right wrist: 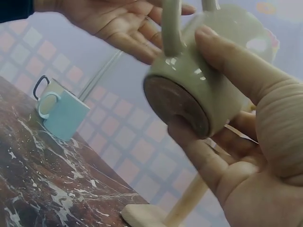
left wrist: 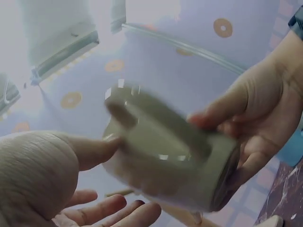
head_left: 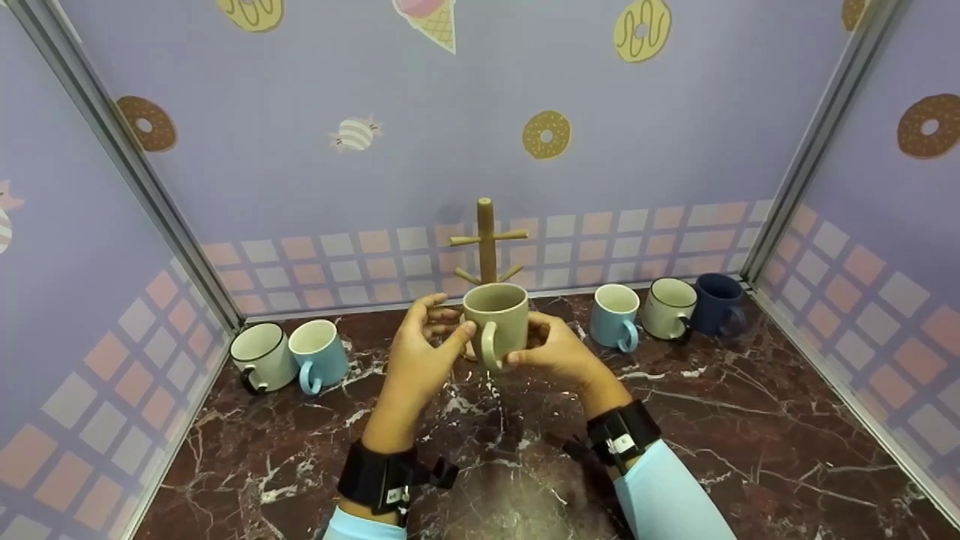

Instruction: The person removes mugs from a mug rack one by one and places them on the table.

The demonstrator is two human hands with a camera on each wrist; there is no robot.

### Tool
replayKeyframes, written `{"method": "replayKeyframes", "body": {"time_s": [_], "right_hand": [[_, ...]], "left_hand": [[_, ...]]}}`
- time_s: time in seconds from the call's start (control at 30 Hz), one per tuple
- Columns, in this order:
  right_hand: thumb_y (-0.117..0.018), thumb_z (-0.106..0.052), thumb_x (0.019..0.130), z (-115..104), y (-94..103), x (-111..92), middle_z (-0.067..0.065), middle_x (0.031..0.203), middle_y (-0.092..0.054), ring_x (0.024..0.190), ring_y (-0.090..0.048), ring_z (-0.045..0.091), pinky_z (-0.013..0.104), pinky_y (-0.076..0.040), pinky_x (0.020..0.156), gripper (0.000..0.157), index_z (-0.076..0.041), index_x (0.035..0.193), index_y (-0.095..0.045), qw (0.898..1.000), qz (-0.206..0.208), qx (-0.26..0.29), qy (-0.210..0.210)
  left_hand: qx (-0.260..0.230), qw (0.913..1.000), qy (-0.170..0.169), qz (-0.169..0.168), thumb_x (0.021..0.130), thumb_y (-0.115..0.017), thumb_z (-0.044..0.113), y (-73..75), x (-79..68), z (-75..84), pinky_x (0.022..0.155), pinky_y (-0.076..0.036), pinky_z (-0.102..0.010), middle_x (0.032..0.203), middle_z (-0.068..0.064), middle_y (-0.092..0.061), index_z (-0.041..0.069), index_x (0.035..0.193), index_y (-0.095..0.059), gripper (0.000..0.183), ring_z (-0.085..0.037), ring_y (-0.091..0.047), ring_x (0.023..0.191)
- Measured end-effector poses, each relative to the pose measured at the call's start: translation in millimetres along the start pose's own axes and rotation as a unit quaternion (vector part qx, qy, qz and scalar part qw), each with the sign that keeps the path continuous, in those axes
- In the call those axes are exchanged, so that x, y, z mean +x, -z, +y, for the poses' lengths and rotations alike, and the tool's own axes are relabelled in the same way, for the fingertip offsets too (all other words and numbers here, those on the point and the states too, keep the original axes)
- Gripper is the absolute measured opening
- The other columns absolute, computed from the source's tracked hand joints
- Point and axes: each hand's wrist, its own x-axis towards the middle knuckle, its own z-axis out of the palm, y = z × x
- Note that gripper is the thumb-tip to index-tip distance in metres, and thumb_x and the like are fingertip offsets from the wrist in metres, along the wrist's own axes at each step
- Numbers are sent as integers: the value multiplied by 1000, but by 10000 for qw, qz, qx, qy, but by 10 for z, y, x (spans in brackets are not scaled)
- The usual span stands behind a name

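A beige-green mug (head_left: pixel 511 328) is held up above the table, its handle facing me. My right hand (head_left: pixel 561 354) grips it, the thumb on the body and a finger under the dark base, as the right wrist view shows. On the other side, my left hand (head_left: pixel 421 356) touches the mug near the rim with its thumb; its other fingers are extended and spread. Behind the mug stands a wooden mug tree (head_left: pixel 486 251) with bare pegs in sight. Its lower part is mostly hidden in the head view, while its base (right wrist: pixel 142 215) shows in the right wrist view.
At the left stand a white mug with a black rim (head_left: pixel 268 364) and a light blue mug (head_left: pixel 328 360). At the right are another light blue mug (head_left: pixel 609 324), a cream black-rimmed mug (head_left: pixel 666 313) and a navy mug (head_left: pixel 712 304). Patterned walls (head_left: pixel 420 172) enclose the marbled table (head_left: pixel 750 435).
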Motion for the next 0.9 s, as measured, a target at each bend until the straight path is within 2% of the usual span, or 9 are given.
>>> {"method": "replayKeyframes", "body": {"time_s": [0.13,0.3,0.33,0.4,0.5,0.57,0.67,0.8,0.9], "right_hand": [[-107,-24,78,-19,-56,26,13,133,-80,115,-79,19,30,-67,103,95,12,153,-60,9981,554,-238,79],[-106,-15,78,-42,-123,39,23,147,-74,125,-78,24,30,-65,108,92,6,156,-62,9919,1127,-546,203],[-106,-13,78,-45,-134,40,24,149,-73,126,-78,26,31,-65,109,91,5,156,-62,9907,1201,-605,214],[-105,-8,77,-45,-156,45,25,150,-72,129,-77,30,32,-64,111,91,3,156,-62,9886,1317,-681,249],[-102,-2,77,-43,-186,53,25,150,-72,131,-76,33,34,-64,112,90,2,157,-62,9863,1446,-740,288],[-102,0,77,-35,-203,62,25,150,-73,131,-76,35,35,-64,112,90,2,157,-62,9854,1512,-709,315],[-101,1,77,-23,-224,71,26,151,-72,133,-76,36,37,-64,113,92,2,159,-60,9850,1561,-644,363],[-102,2,76,-1,-242,79,25,152,-71,137,-73,36,41,-64,116,92,2,159,-60,9844,1582,-639,427],[-103,1,76,6,-252,79,24,153,-71,138,-72,38,48,-62,118,91,2,158,-61,9832,1599,-752,454]], "left_hand": [[176,9995,-195,162,110,-74,25,-44,-46,72,99,-61,-42,115,-12,-79,6,125,-76,25,-23,-74,105],[252,9992,-315,-44,117,-64,29,-110,-86,108,92,-57,-39,102,-12,-78,5,109,-81,30,-19,-67,94],[245,9992,-309,-90,117,-63,29,-126,-89,106,93,-57,-41,104,-13,-79,4,106,-81,32,-21,-68,95],[268,9993,-258,-93,118,-62,30,-156,-94,97,105,-59,-46,116,-14,-83,4,103,-80,35,-26,-74,109],[199,9997,-108,-72,117,-63,30,-192,-97,95,119,-57,-54,126,-16,-84,4,100,-80,35,-33,-75,131],[122,9999,-33,-40,116,-64,29,-210,-93,96,123,-56,-57,125,-17,-85,4,100,-81,35,-34,-72,141],[8,10000,49,24,116,-64,27,-236,-85,102,123,-56,-54,107,-16,-85,2,98,-81,35,-34,-72,143],[60,9998,67,166,115,-67,28,-263,-90,95,104,-63,-43,92,-11,-83,2,95,-82,36,-30,-76,133],[116,9995,54,294,115,-69,30,-270,-102,88,80,-57,-31,88,-9,-82,3,93,-83,37,-24,-77,106]]}}
